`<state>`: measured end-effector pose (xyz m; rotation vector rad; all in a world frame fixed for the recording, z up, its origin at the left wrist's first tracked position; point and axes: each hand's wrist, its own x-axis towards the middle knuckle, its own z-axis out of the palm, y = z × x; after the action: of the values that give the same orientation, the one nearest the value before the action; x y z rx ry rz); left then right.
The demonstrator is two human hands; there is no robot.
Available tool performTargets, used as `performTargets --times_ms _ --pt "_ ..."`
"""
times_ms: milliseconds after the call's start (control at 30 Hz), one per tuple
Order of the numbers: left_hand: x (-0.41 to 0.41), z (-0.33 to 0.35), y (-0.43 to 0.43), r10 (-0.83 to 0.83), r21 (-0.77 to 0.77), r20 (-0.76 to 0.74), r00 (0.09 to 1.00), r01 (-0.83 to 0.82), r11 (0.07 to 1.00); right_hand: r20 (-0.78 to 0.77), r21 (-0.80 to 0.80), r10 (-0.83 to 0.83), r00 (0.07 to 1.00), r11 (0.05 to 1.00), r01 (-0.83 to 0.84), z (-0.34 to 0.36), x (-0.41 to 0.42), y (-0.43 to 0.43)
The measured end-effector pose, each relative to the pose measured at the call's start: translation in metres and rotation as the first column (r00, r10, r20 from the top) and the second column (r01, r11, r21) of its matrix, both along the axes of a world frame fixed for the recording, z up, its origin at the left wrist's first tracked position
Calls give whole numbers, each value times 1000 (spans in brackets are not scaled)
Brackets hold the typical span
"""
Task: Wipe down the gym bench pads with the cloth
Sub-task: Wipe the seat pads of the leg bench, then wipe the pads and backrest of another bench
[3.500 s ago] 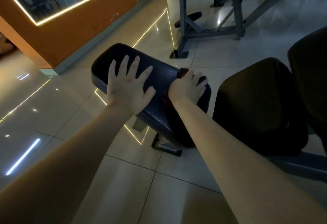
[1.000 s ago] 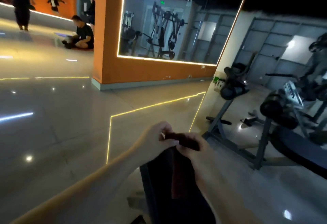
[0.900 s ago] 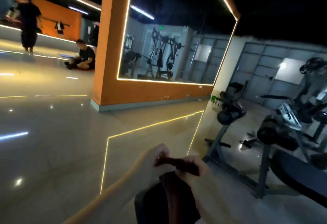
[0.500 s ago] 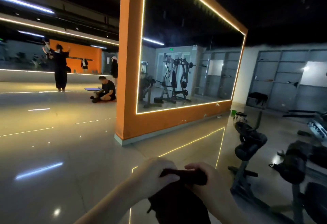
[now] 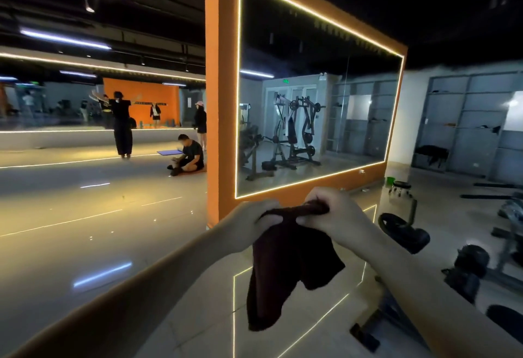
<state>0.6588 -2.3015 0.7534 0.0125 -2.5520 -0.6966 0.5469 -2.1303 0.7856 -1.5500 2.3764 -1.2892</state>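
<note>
Far to the left of the tall orange wall block, whose face carries a large mirror edged with a glowing warm light strip, a standing person in black clothes has both arms raised. Just left of the block's edge, a seated person in a black shirt sits on the glossy pale tiled floor beside a flat blue mat. A person in a pink cap stands behind, close against that same edge.

In front of the block's lower edge, the left hand is clenched round one end of the bunched top edge of a dark maroon fabric cloth, fingers curled under it. The cloth hangs free in the air below the mirror's lower left corner, drooping in loose folds between the two forearms and touching only the hands. The right hand grasps the other end of the same bunched edge, thumb and fingers pinched over it, just beside the left.

Near the block's far lower right corner stand a small green bucket and a low round black stool on castors. Closer to the camera, right of the block, sits a black padded roller on a grey metal frame. Well to the right of the block, grey metal shelving lines the back wall.
</note>
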Motion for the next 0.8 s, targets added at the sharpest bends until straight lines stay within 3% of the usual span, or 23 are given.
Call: performTargets --times_ms 267,433,533,800 --pt "51 64 55 15 67 -25 1000 -13 998 2 -127 15 1000 992 -15 52 39 40" --pt "69 86 63 -59 214 -5 998 58 975 155 -238 69 985 971 -30 65 52 48" --pt "65 88 55 -129 342 -30 991 132 931 213 -282 105 971 958 -42 68 54 35" --pt "25 90 -30 -273 501 -167 947 320 804 171 -304 51 984 953 4 81 35 -53"
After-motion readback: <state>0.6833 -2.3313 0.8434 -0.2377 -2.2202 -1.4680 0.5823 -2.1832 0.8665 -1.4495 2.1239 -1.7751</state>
